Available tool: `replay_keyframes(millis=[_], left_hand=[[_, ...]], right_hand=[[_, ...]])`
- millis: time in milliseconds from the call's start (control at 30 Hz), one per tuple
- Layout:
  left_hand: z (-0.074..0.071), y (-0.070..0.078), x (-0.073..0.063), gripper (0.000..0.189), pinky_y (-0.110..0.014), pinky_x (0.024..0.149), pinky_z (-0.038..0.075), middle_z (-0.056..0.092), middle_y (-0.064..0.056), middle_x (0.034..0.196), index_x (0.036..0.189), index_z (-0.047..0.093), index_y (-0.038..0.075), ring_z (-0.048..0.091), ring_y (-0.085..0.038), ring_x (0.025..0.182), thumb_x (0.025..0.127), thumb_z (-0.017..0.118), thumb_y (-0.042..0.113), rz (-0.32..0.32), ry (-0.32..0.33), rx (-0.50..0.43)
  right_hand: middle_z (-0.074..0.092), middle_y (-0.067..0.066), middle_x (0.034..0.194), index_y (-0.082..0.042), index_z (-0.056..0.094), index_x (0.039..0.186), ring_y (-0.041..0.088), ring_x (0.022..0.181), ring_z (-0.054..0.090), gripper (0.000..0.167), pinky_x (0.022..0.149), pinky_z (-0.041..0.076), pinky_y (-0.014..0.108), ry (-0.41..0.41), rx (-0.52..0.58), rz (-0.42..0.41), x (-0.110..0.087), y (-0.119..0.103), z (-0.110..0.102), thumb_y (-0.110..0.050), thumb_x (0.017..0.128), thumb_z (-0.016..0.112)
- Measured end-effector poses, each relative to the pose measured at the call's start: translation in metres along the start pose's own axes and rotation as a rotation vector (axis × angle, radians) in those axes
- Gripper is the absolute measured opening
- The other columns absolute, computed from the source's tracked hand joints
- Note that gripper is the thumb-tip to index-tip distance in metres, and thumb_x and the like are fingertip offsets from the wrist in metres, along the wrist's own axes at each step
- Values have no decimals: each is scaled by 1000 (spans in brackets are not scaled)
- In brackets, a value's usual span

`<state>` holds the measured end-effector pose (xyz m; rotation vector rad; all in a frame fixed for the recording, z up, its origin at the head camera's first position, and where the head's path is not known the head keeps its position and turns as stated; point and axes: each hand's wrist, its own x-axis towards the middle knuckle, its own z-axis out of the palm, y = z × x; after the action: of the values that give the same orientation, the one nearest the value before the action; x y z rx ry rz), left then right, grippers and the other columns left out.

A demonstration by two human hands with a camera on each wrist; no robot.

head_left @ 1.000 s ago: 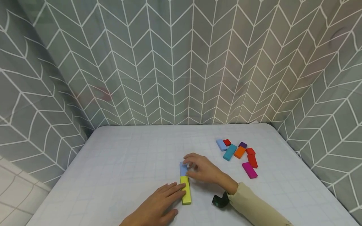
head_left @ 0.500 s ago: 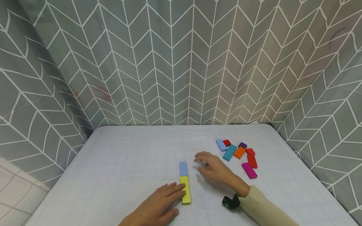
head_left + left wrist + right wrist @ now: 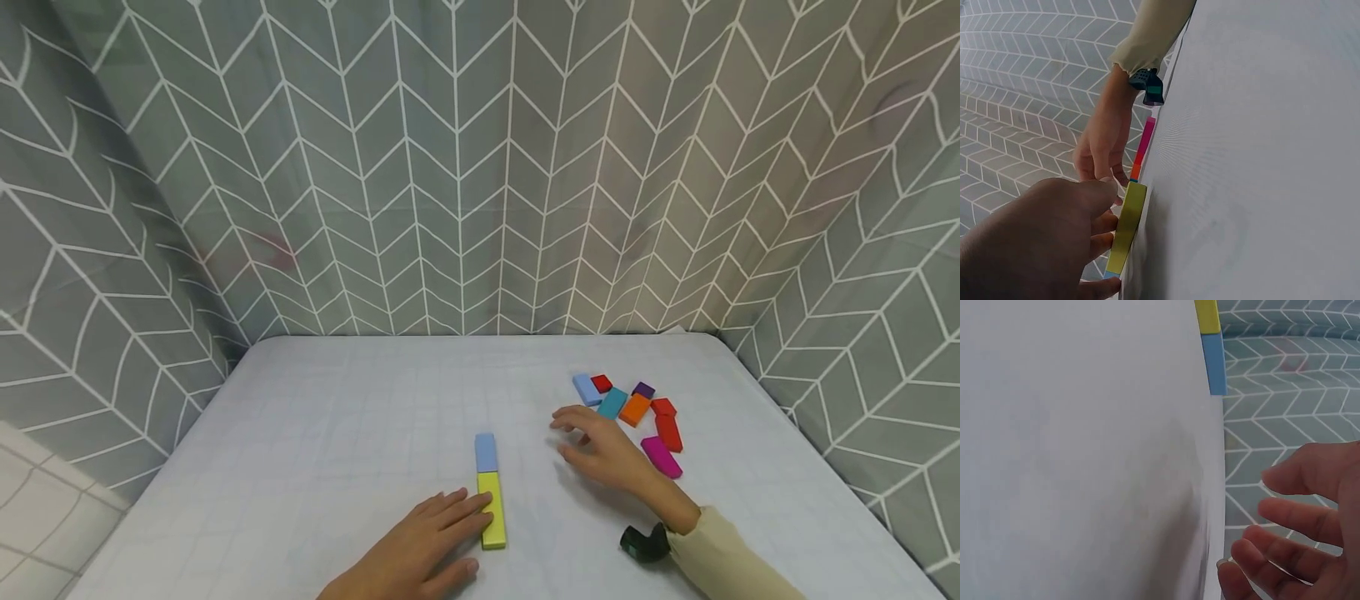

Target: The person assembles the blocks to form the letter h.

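Two outstretched fingers of the left hand (image 3: 412, 546) rest on the yellow block (image 3: 498, 510) without clasping it; it lies flat on the white table (image 3: 337, 417), its far end touching a light blue block (image 3: 486, 452). The right hand (image 3: 611, 454) grasps nothing, its fingers loosely bent, between that pair and a loose group of blocks. It partly hides a turquoise block (image 3: 612, 403); just beyond lie an orange block (image 3: 635, 410), a purple block (image 3: 643, 390) and a magenta block (image 3: 662, 457). A dark strap (image 3: 645, 544) sits by the beige sleeve (image 3: 727, 558), and a grey curtain (image 3: 480, 167) hangs behind the table
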<state>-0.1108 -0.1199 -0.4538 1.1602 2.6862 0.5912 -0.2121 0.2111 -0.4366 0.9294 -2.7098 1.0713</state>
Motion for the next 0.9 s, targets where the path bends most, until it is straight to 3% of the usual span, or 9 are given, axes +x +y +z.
replay_keyframes(millis=[433, 667, 900], left_hand=[[3, -1, -1, 63, -53, 118, 33, 34, 7, 166, 160, 44, 22, 34, -24, 150, 109, 37, 59, 4, 13, 16], [3, 0, -1, 62, -53, 118, 33, 35, 7, 165, 160, 44, 22, 34, -24, 150, 110, 37, 58, 9, 23, 25], [4, 0, -2, 61, -53, 117, 34, 34, 7, 166, 160, 44, 23, 34, -23, 151, 110, 36, 58, 12, 26, 29]], right_hand=[[64, 15, 134, -3, 70, 124, 32, 112, 64, 33, 89, 59, 46, 76, -61, 72, -4, 19, -17, -4, 91, 79], [58, 20, 139, 0, 65, 130, 42, 128, 49, 49, 96, 54, 59, 139, -197, 146, -4, 35, -34, -5, 85, 84], [45, 32, 150, 8, 55, 138, 54, 137, 36, 65, 103, 39, 73, 87, -312, 216, -6, 48, -42, -20, 87, 84]])
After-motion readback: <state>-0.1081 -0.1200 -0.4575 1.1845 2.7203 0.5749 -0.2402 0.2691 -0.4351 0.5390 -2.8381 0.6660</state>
